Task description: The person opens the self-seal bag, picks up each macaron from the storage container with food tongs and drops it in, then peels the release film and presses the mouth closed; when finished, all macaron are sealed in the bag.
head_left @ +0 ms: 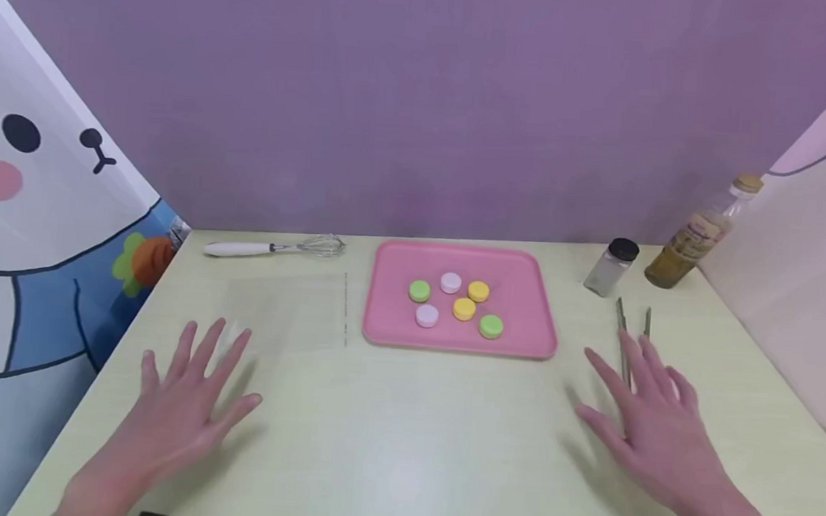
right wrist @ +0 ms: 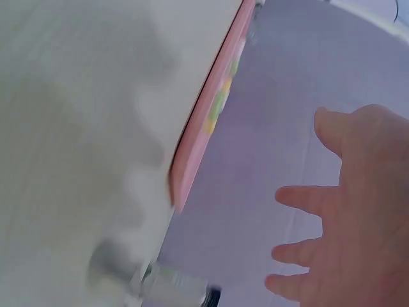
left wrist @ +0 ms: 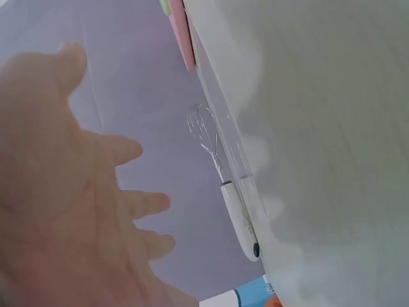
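Note:
My left hand point(head_left: 180, 409) hovers over the left part of the table with its fingers spread and nothing in it. Just beyond its fingertips lies a clear flat plastic bag point(head_left: 289, 310). On the right, my right hand point(head_left: 665, 435) is also spread and holds nothing. It partly hides a slim metal tool with two arms, like tongs point(head_left: 622, 322). Between the hands and farther back is a pink tray point(head_left: 391, 264). Several small macarons rest on it: green point(head_left: 420, 291), lilac point(head_left: 427, 316) and yellow point(head_left: 463, 308).
A whisk point(head_left: 243, 249) with a white handle lies at the back left. At the back right stand a small clear jar point(head_left: 605, 274) with a black lid and a corked bottle point(head_left: 691, 242) of amber liquid. A purple cloth point(head_left: 422, 109) hangs behind the table point(head_left: 401, 447).

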Motion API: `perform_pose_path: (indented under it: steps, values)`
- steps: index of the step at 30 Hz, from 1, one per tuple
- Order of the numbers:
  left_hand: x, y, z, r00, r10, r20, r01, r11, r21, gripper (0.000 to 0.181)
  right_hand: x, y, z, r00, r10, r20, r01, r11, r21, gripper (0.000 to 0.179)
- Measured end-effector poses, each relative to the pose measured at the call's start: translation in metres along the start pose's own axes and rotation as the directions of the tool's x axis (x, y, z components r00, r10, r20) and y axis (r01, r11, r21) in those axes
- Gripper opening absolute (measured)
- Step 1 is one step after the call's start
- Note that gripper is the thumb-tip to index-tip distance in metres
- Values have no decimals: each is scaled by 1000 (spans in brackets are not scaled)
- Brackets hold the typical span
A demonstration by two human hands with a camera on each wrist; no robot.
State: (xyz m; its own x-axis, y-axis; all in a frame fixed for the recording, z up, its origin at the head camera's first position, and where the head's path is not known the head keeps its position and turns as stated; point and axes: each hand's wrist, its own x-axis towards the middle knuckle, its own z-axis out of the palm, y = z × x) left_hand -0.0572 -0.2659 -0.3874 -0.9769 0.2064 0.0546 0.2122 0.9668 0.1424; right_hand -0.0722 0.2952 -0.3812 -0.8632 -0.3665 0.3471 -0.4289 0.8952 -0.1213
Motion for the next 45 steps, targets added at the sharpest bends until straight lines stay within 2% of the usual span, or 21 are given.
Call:
perform_pose_path:
  steps: [3, 6, 9, 12, 16, 19, 21, 26, 32, 36, 39, 43, 45]
  values:
    - [6, -1, -1, 1000, 8, 4, -8, 1000, -11, 83, 12, -16, 4, 998, -62, -9, 62, 998, 2, 66]
    - [14, 0, 0, 999, 17, 32, -17, 1000, -8, 79, 26, -31, 9, 992, -122, -24, 122, 992, 16, 61]
    - [22, 5, 0, 998, 54, 21, -55, 998, 19, 69, 40, -44, 14, 982, -181, -44, 183, 983, 35, 55]
    - [32, 9, 0, 992, 118, -39, -116, 992, 50, 55, 53, -56, 22, 967, -247, -69, 251, 966, 62, 50]
    - [47, 8, 2, 972, 191, -140, -185, 981, 49, 40, 70, -72, 34, 941, -326, -86, 334, 938, 95, 44]
    - [58, 5, 7, 957, 220, -191, -218, 975, 31, 32, 84, -83, 44, 929, -364, -71, 370, 923, 107, 41]
    - [64, 2, 12, 952, 228, -204, -229, 973, 21, 28, 93, -89, 50, 924, -378, -54, 382, 917, 117, 39]
    - [78, -1, 20, 956, 217, -199, -226, 974, -25, 24, 115, -105, 64, 919, -395, -10, 392, 910, 135, 35]
    - [99, 0, 23, 949, 217, -228, -244, 965, -96, 23, 138, -131, 81, 908, -415, 60, 400, 899, 178, 33]
    - [108, 0, 29, 967, 190, -171, -218, 962, -166, 26, 153, -147, 87, 894, -441, 72, 423, 887, 183, 30]
    - [111, -1, 30, 977, 164, -133, -189, 961, -202, 28, 164, -157, 91, 882, -467, 61, 453, 876, 165, 21]
    - [112, -5, 26, 982, 149, -116, -173, 957, -234, 28, 180, -169, 99, 874, -484, 45, 472, 868, 157, 13]
    - [113, -7, 23, 982, 149, -118, -176, 950, -258, 28, 186, -174, 103, 879, -473, 59, 460, 874, 156, 16]
